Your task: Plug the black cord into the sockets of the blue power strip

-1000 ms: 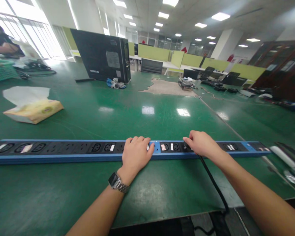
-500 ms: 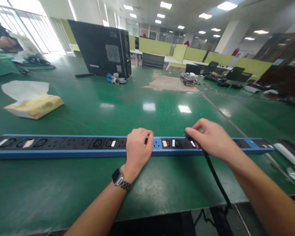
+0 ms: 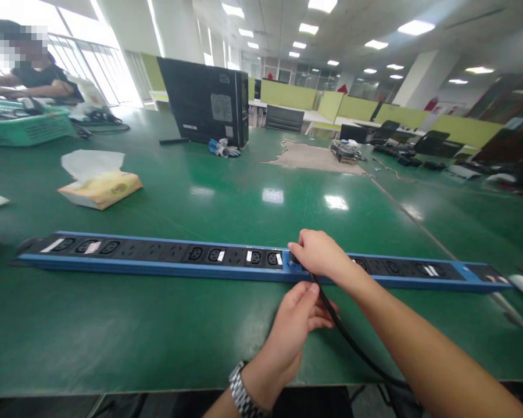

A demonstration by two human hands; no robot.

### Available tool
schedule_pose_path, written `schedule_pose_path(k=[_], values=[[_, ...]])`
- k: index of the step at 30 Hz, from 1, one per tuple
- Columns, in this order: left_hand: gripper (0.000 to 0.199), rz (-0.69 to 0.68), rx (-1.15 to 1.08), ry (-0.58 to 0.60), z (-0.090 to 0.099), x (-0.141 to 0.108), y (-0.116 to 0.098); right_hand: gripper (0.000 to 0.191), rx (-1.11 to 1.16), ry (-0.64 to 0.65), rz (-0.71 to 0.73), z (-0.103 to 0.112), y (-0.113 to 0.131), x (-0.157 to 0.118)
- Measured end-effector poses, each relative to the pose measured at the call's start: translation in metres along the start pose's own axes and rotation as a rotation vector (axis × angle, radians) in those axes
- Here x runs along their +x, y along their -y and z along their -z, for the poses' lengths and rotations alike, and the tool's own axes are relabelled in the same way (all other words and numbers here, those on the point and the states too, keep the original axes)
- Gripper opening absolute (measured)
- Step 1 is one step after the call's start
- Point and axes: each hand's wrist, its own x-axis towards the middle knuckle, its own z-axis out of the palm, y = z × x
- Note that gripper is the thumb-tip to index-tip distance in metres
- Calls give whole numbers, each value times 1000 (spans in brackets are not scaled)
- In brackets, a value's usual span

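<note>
Plug (image 3: 293, 257) lies pinched within right fingers (image 3: 302, 251) — left fingers (image 3: 322, 321) part-curled at cable (image 3: 343, 332), grip unclear.

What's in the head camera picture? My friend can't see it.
A person's right hand pinches a black plug at a long blue power strip on a green table; the left hand is at the plug's cord. Behind sit a tissue pack and computer tower.

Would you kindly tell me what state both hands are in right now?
Left hand: loosely curled at the black cable; whether it grips cannot be told.
Right hand: closed, holding the black plug at the blue-edged power strip.
</note>
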Motion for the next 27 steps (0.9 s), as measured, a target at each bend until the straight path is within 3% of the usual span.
schedule_pose_path(k=[4,7,12,16,20,23,27], values=[[34,-35,-28,-13,-5,2,2,41,-113,49,-32,10,10,-2],[37,-72,-25,-61,2,1,6,39,-149,66,-63,7,20,-3],[41,-53,-71,-137,13,-4,7,35,-131,-34,-72,-6,27,-6],[43,2,-165,-129,10,7,-1,49,-36,-27,-39,-9,6,0],[40,-50,-166,-171,5,22,-9,52,98,-195,-137,-22,-27,12],[40,-165,-86,-170,-7,20,-18,39,150,-256,-181,-37,-40,15],[39,-454,149,7,-27,2,-53,34,209,-271,-122,-48,-43,10]])
